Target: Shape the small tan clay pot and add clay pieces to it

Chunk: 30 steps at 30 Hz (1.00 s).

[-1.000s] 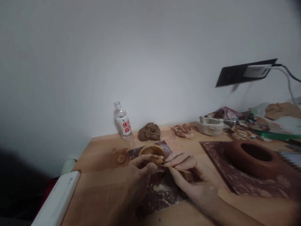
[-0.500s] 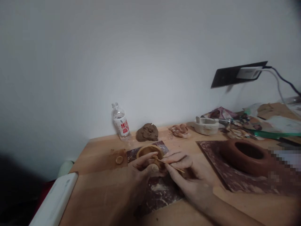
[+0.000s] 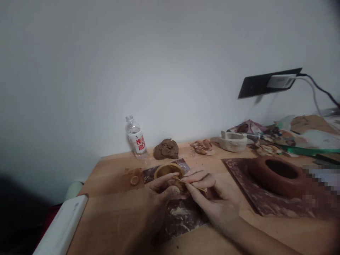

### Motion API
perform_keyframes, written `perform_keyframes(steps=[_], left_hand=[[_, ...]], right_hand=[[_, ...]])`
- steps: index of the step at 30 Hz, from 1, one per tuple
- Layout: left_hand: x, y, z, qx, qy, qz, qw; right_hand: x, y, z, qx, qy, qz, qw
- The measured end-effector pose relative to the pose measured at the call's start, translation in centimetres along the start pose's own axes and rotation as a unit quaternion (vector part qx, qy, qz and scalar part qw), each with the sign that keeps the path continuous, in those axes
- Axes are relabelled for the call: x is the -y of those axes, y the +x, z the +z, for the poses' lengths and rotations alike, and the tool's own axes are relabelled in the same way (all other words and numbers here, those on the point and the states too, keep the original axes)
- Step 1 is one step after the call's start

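Observation:
A small tan clay bowl (image 3: 167,169) stands on a dark marbled board (image 3: 183,219), its near side mostly hidden by my hands. My left hand (image 3: 162,191) pinches the near rim of this bowl between thumb and fingers. In my right hand (image 3: 212,194), thumb and fingertips close on a thin wooden stick (image 3: 195,186), whose tip reaches the clay beside my left fingertips. The exact contact at the tip is too small to make out.
Behind stand a water bottle (image 3: 136,140), a lump of brown clay (image 3: 166,149), crumpled clay scraps (image 3: 203,147) and a pale pot (image 3: 232,142). A rounded reddish-brown clay vessel (image 3: 276,177) sits on another board at right. A small clay disc (image 3: 134,180) lies left.
My right hand and the stick have shifted slightly to the left along the rim. My left hand keeps its grip on the bowl.

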<state>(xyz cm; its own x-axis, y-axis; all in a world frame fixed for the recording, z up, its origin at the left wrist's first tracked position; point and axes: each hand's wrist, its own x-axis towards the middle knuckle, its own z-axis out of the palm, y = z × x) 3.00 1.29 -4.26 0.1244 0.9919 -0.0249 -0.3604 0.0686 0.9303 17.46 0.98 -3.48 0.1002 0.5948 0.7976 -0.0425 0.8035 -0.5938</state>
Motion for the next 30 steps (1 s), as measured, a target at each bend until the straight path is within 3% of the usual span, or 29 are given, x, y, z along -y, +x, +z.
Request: perform_keyframes(steps=[8, 13, 17, 20, 25, 30], left_hand=[[-0.2, -0.1, 0.1, -0.002, 0.01, -0.008, 1.0], [-0.5, -0.3, 0.3, 0.005, 0.023, -0.022, 0.999], [-0.9, -0.5, 0.6, 0.019, 0.031, -0.024, 0.999], [-1.2, -0.6, 0.8, 0.027, 0.048, -0.017, 0.998], [-1.2, -0.4, 0.6, 0.038, 0.08, -0.017, 0.996], [-0.8, -0.3, 0.4, 0.034, 0.094, -0.013, 0.995]], right_hand=[[0.0, 0.0, -0.1, -0.003, 0.003, 0.017, 1.0], [0.6, 1.2, -0.9, -0.042, 0.022, 0.167, 0.985], [0.3, 2.1, -1.8, 0.041, 0.048, 0.304, 0.951], [-0.3, 2.0, -2.0, 0.113, 0.065, 0.357, 0.925], [-0.2, 1.6, -1.8, 0.188, 0.051, 0.36, 0.912], [0.6, 2.0, -1.7, 0.187, -0.027, 0.324, 0.927]])
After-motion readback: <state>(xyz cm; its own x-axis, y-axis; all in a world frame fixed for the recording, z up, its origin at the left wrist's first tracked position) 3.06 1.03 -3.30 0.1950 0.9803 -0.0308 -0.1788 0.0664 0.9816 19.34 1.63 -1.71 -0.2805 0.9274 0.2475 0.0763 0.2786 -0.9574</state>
